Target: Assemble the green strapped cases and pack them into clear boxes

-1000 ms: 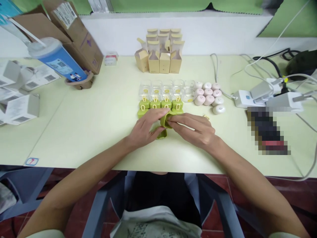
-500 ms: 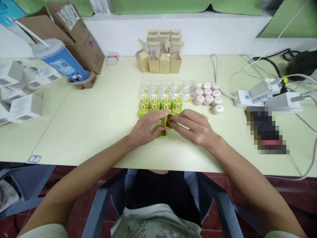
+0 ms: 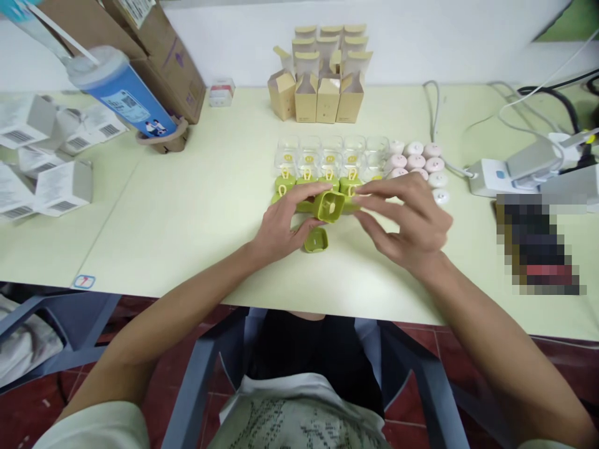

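Note:
My left hand (image 3: 281, 227) holds a small green square cup (image 3: 329, 207) between thumb and fingers, its hollow side facing me. A pale yellow piece shows inside the cup. My right hand (image 3: 407, 218) is just to the right of the cup, fingers apart, with nothing visible in them; it is slightly blurred. A shallow green square piece (image 3: 316, 241) lies on the table below the held cup. Behind my hands stand rows of green square containers (image 3: 285, 182) with yellow loops on top, partly hidden by my fingers. Clear plastic cases (image 3: 309, 149) are lined up behind those.
Pink and white round pieces (image 3: 415, 163) are grouped right of the clear cases. Open cardboard boxes (image 3: 306, 103) stand near the wall. White boxes (image 3: 63, 187) and a blue cup (image 3: 133, 103) are at left; a power strip (image 3: 489, 178) and a pixelated dark object (image 3: 536, 240) at right.
My right hand has drawn its fingers out of the green cup and moved right, opening. The cup has turned its hollow side toward me. The view has shifted a little.

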Motion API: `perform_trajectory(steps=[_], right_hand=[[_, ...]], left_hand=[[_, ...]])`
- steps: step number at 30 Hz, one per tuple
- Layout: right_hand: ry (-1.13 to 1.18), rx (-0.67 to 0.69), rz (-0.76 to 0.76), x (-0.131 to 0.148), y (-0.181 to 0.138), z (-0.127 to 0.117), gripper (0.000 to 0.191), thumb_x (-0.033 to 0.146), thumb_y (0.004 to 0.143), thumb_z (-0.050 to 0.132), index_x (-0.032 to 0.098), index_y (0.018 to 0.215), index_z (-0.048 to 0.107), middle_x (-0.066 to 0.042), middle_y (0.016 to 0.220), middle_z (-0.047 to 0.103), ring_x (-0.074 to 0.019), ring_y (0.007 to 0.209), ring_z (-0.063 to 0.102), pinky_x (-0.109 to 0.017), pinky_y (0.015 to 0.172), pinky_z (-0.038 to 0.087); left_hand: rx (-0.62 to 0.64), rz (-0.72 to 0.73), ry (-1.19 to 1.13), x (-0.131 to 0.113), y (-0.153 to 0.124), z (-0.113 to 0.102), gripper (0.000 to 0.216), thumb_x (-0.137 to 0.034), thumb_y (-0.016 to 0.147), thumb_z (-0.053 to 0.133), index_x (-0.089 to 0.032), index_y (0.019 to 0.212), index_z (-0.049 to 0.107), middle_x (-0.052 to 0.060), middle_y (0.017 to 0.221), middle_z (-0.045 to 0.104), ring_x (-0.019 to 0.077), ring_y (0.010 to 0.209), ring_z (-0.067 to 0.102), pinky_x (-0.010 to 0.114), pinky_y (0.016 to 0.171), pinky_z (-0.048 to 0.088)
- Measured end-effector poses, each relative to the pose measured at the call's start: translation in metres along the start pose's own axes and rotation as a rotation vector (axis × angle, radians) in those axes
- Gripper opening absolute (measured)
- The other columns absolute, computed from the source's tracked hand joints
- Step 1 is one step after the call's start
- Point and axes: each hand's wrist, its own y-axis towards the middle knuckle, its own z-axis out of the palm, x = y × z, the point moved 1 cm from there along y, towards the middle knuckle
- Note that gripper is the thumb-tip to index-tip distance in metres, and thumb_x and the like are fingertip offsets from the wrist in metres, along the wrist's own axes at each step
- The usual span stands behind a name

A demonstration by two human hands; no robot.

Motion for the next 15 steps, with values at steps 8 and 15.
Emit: perform_trajectory(steps=[8, 15], right_hand=[[0.827, 0.198, 0.773, -0.004, -0.002, 0.024, 0.044, 0.056, 0.091, 0.092, 0.025, 0.119, 0.076, -0.004, 0.105, 0.080, -0.0179, 0.080, 0.077, -0.033, 0.067, 0.069], [0.953, 0.159, 0.849, 0.000, -0.001, 0.027, 0.044, 0.051, 0.085, 0.099, 0.024, 0.109, 0.074, -0.002, 0.098, 0.079, -0.0165, 0.075, 0.076, -0.032, 0.068, 0.070]], left_hand=[[0.012, 0.118, 0.070, 0.000, 0.005, -0.005, 0.063, -0.050, 0.113, 0.065, -0.035, 0.168, 0.041, 0.009, 0.143, 0.080, 0.0277, 0.137, 0.075, 0.053, 0.115, 0.065], [0.000, 0.139, 0.070, 0.004, 0.005, -0.004, 0.059, -0.050, 0.114, 0.062, -0.035, 0.167, 0.042, 0.009, 0.141, 0.081, 0.0262, 0.133, 0.076, 0.052, 0.110, 0.065]])
